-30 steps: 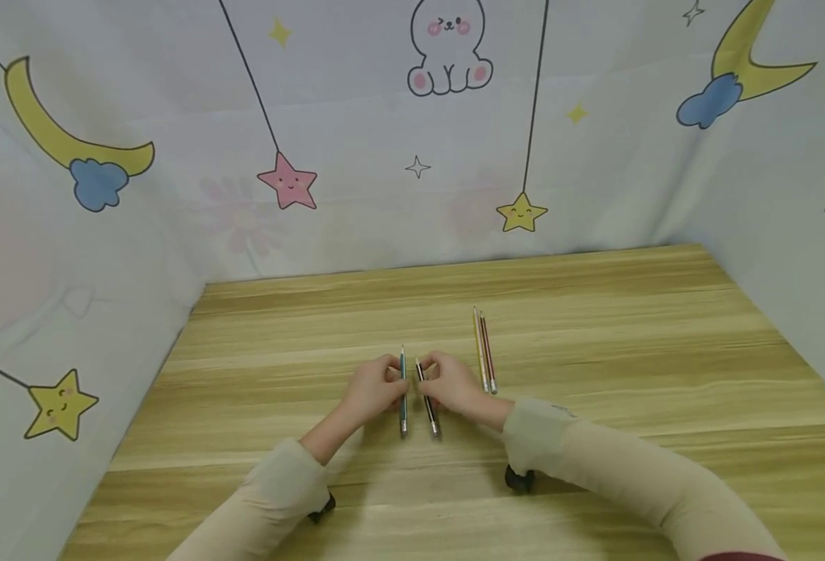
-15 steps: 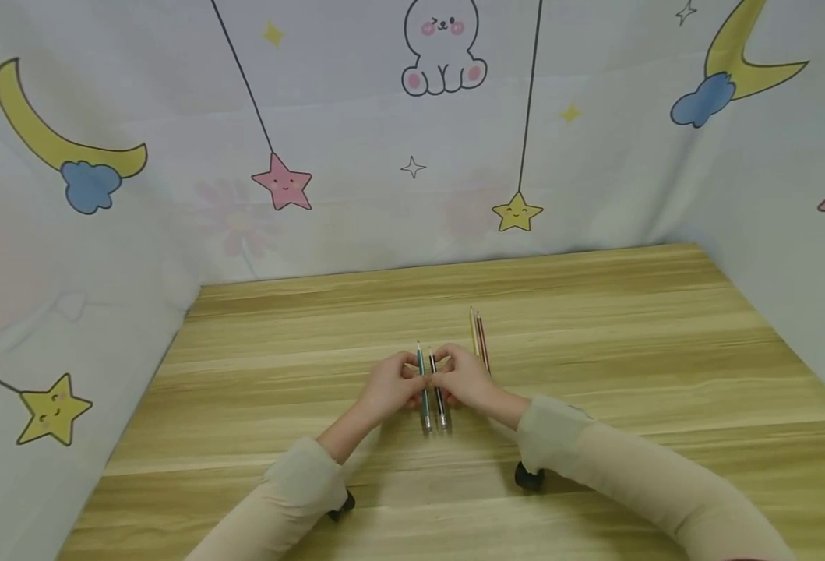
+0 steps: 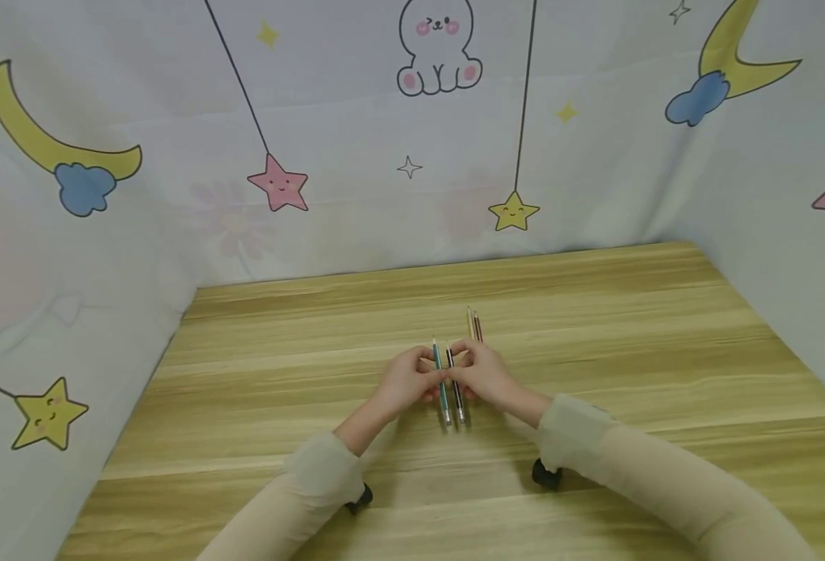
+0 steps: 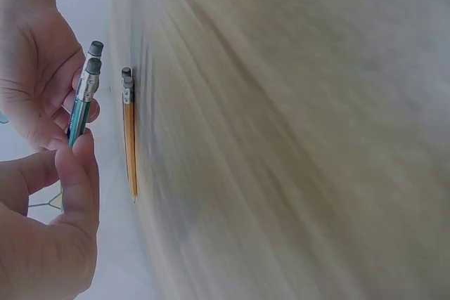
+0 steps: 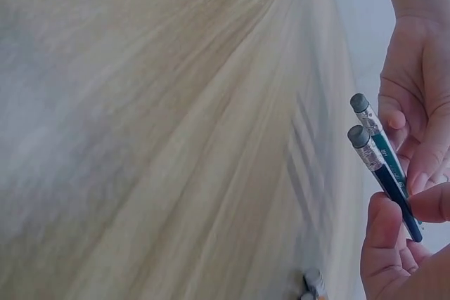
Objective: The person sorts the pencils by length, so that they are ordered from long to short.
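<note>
My left hand (image 3: 405, 382) pinches a green pencil (image 3: 443, 400) between thumb and fingers. Close beside it, my right hand (image 3: 489, 379) pinches a black pencil (image 3: 458, 400). Both pencils are held above the table, roughly parallel, points away from me and eraser ends toward me. The thumbs nearly meet. In the right wrist view, the grey erasers of the black pencil (image 5: 383, 170) and the green pencil (image 5: 380, 142) sit side by side. Behind my right hand lie a yellow pencil (image 3: 471, 324) and a dark red pencil (image 3: 478, 329), partly hidden by that hand.
The wood-grain table (image 3: 300, 335) extends around both hands. A white cloth (image 3: 356, 226) printed with stars, moons and a bear hangs at its back and sides. Black wrist devices (image 3: 547, 474) show under the sleeves.
Both hands have shifted right and slightly away from me with their pencils. The green and black pencils have come closer together. My right hand now covers more of the two lying pencils.
</note>
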Available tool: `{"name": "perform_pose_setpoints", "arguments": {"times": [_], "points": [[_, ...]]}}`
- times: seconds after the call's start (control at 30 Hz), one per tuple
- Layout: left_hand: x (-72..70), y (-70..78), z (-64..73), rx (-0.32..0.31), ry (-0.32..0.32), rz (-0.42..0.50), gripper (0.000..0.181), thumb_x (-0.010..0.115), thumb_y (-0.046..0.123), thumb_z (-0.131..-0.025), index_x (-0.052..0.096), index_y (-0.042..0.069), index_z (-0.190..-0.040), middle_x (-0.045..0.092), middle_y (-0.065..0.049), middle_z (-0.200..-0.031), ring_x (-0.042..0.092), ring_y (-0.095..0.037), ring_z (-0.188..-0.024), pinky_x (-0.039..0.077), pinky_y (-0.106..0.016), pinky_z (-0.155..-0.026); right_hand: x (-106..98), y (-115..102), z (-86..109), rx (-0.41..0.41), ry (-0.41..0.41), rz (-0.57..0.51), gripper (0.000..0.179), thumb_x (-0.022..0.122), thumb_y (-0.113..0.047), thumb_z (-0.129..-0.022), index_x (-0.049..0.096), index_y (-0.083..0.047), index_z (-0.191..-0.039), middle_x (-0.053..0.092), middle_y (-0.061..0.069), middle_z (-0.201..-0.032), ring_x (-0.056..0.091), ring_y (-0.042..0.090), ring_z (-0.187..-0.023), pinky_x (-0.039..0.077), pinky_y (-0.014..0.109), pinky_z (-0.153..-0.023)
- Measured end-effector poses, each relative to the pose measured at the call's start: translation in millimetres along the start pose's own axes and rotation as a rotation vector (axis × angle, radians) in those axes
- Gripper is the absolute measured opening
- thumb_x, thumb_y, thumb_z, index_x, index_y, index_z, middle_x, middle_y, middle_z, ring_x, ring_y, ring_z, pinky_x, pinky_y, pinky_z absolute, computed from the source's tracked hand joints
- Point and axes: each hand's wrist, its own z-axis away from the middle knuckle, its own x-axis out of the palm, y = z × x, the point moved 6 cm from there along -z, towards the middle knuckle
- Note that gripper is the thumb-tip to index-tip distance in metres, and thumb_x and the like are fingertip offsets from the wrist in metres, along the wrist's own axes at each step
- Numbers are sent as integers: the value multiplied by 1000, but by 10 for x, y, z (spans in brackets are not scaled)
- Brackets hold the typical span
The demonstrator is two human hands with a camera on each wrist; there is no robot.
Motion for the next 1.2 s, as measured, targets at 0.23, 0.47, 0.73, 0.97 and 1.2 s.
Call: {"name": "perform_pose_setpoints", "arguments": {"times": [0.23, 0.47, 0.73, 0.97, 1.2], "points": [[119, 65, -146, -33, -9, 71, 35, 62, 14, -82, 48, 1, -111, 65, -10, -82, 61, -13, -56, 51, -24, -53, -208, 102, 13, 13, 31, -14, 34, 59, -4, -80, 48, 3, -111, 54, 4, -66, 46, 10, -44, 43, 24, -41], [242, 189, -283, -28, -13, 104, 34, 62, 14, -82, 49, 2, -111, 64, -11, -84, 61, -13, -57, 51, -22, -52, -416, 153, 58, 4, 58, 1, 35, 55, -2, -81, 47, 5, -114, 55, 8, -70, 49, 10, -46, 44, 25, -43], [362, 332, -442, -4, 3, 120, 27, 61, 8, -81, 51, 1, -106, 64, -10, -78, 61, -16, -58, 54, -31, -60, -629, 206, 77, 18, 92, -29, 37, 55, -3, -81, 44, 6, -116, 51, 3, -67, 49, 9, -47, 44, 24, -44], [447, 388, -556, -7, 30, 101, 20, 62, 7, -79, 53, 1, -96, 60, -5, -64, 55, -11, -50, 52, -28, -54, -750, 245, 94, 42, 103, -48, 39, 54, -3, -83, 43, 7, -119, 50, 3, -66, 49, 11, -48, 45, 26, -45], [497, 425, -635, -26, 62, 0, 19, 64, 8, -78, 54, 2, -92, 63, -7, -65, 57, -11, -49, 47, -20, -48, -832, 251, 122, 54, 123, -56, 39, 54, -2, -83, 42, 8, -118, 51, 2, -67, 49, 9, -48, 46, 26, -45]]}}
